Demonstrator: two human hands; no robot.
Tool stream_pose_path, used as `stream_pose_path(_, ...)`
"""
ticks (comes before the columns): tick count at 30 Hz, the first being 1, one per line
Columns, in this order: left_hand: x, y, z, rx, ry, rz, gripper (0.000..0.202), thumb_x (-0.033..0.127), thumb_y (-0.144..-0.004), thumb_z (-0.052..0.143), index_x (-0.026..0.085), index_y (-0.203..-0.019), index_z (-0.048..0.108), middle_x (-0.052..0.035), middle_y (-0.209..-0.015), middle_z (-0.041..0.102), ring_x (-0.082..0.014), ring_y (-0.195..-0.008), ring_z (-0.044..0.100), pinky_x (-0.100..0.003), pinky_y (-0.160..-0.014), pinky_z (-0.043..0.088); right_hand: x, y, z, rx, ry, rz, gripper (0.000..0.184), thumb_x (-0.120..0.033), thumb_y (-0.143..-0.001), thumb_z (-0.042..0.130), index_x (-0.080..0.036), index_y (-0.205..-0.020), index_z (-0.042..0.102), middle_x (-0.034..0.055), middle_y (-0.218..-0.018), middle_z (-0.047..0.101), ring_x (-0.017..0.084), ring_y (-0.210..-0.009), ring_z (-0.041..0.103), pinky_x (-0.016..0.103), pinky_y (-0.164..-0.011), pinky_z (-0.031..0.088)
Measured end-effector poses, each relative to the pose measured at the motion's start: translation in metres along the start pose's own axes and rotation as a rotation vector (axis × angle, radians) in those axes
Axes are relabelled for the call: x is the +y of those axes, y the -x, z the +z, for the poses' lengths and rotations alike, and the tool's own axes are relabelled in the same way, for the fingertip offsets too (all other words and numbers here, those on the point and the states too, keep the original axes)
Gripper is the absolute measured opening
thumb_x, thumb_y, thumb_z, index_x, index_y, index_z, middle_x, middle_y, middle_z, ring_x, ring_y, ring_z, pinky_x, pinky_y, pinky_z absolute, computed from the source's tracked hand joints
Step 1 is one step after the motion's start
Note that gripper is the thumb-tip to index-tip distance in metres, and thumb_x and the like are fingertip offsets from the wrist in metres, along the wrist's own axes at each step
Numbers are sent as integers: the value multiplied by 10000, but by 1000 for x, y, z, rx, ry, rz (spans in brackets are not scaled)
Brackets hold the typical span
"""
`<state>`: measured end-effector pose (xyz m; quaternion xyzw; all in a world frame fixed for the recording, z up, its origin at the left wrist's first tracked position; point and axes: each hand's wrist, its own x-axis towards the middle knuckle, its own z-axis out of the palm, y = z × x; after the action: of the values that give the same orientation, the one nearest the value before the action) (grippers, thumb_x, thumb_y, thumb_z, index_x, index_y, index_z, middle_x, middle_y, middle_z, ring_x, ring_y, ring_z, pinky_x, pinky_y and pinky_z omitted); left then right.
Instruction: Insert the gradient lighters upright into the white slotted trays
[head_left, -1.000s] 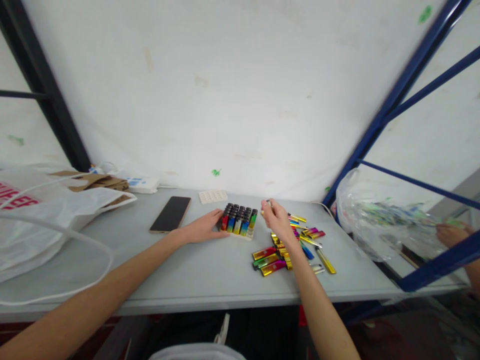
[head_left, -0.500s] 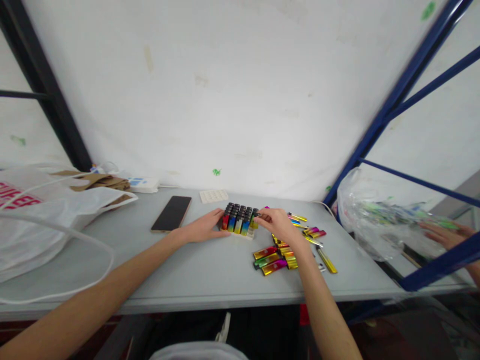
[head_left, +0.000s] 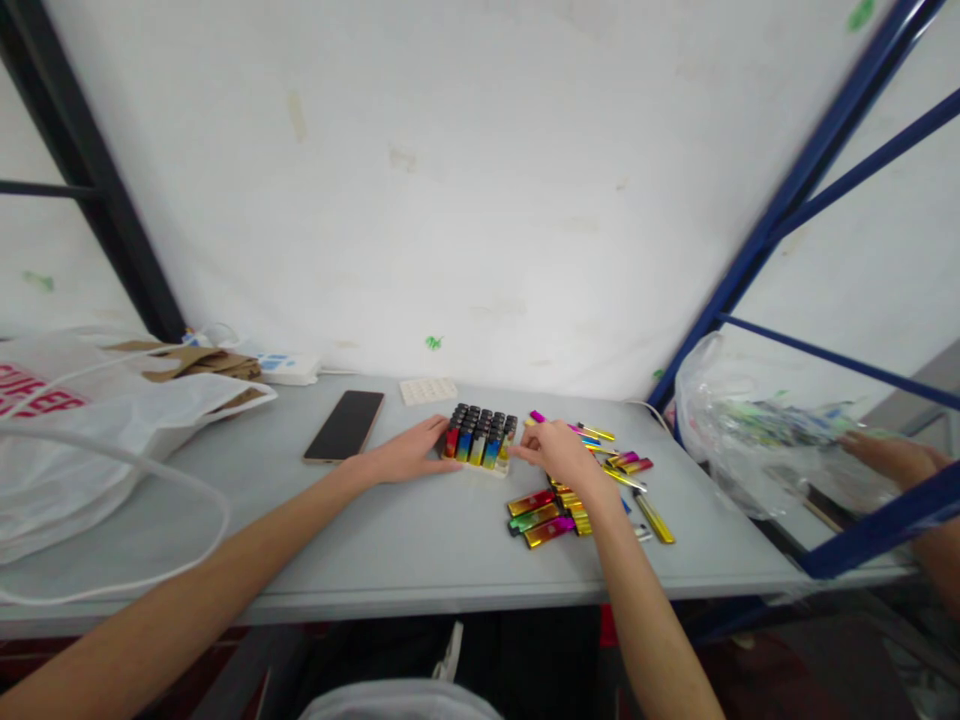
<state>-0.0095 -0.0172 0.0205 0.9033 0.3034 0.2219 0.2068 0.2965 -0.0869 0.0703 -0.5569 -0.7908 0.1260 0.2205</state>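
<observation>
Several shiny coloured lighters with black tops stand upright in close rows in a pale lighter tray. My left hand grips the left side of this tray, its thumb along the front edge and its fingers partly hidden behind. Beside the right end of the rows is my right hand, fingers bent and thumb pointing towards the last lighters; I see nothing held in it. Loose metallic lighters lie in a pile under and around my right forearm, some partly hidden by it.
A black phone lies left of the tray. Behind stands a second pale tray against the wall. White plastic bags and a cable fill the left side. Past the blue frame, another person's hand is near a clear bag.
My right hand has drawn slightly right, away from the tray's right end, where a lighter now stands clear of the fingers. The left hand stays put. The other person's hand has shifted.
</observation>
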Motion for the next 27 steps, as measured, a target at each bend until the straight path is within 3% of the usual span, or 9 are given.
stream_pose_path(4, -3, 0, 1, 15, 5, 16, 582, 619, -925, 723, 189, -1304, 624, -154, -1347, 660, -363, -1255, 642, -477, -1139, 515, 0, 17, -15, -217, -170, -97, 160, -382, -920, 796, -241, -847, 812, 37, -797, 788, 219, -726, 702, 314, -683, 505)
stream_pose_path(7, -3, 0, 1, 17, 4, 10, 586, 624, -917, 731, 189, -1294, 622, -156, -1335, 659, -364, -1240, 646, -482, -1127, 523, -4, 26, -24, -359, -107, -89, 109, -361, -837, 855, -267, -892, 848, 22, -858, 805, 229, -797, 720, 304, -713, 510)
stream_pose_path(11, -1, 0, 1, 4, -2, 3, 548, 607, -926, 722, 186, -1265, 634, -154, -1312, 661, -357, -1233, 643, -472, -1131, 518, -5, 25, -20, -443, -69, -48, 115, -248, -765, 872, -261, -877, 850, 19, -872, 800, 228, -826, 722, 285, -701, 495)
stream_pose_path(14, -1, 0, 1, 11, 3, 15, 541, 591, -925, 730, 195, -1281, 635, -145, -1311, 666, -356, -1240, 638, -467, -1133, 516, -3, 20, -14, -363, -115, -78, 68, -230, -800, 840, -238, -857, 805, 22, -876, 789, 223, -832, 714, 295, -728, 499)
stream_pose_path(17, -1, 0, 1, 17, 4, 24, 557, 584, -926, 733, 192, -1307, 626, -143, -1315, 666, -356, -1247, 636, -471, -1150, 504, -3, 19, -14, -236, -211, -129, 118, -321, -944, 740, -240, -1029, 733, 12, -874, 775, 211, -805, 700, 312, -748, 505)
stream_pose_path(20, -2, 0, 1, 14, 3, 18, 570, 581, -921, 737, 186, -1316, 619, -150, -1325, 661, -360, -1249, 638, -480, -1148, 507, -8, 19, -20, -164, -243, -155, 234, -451, -1056, 593, -254, -1144, 681, -24, -752, 709, 181, -670, 626, 293, -673, 459)
stream_pose_path(23, 0, 0, 1, 10, 3, 7, 552, 582, -920, 731, 186, -1292, 631, -149, -1309, 666, -367, -1234, 649, -478, -1133, 519, -12, 15, -21, -20, -204, -161, 279, -493, -1057, 573, -248, -1086, 704, -29, -719, 652, 171, -648, 557, 289, -659, 407)
stream_pose_path(27, 1, 1, 0, 7, 12, 6, 568, 591, -929, 720, 179, -1310, 633, -155, -1341, 658, -369, -1264, 644, -470, -1161, 499, -11, 6, -14, 134, -272, -106, 340, -559, -944, 728, -222, -925, 684, -54, -649, 537, 152, -614, 460, 284, -621, 348)
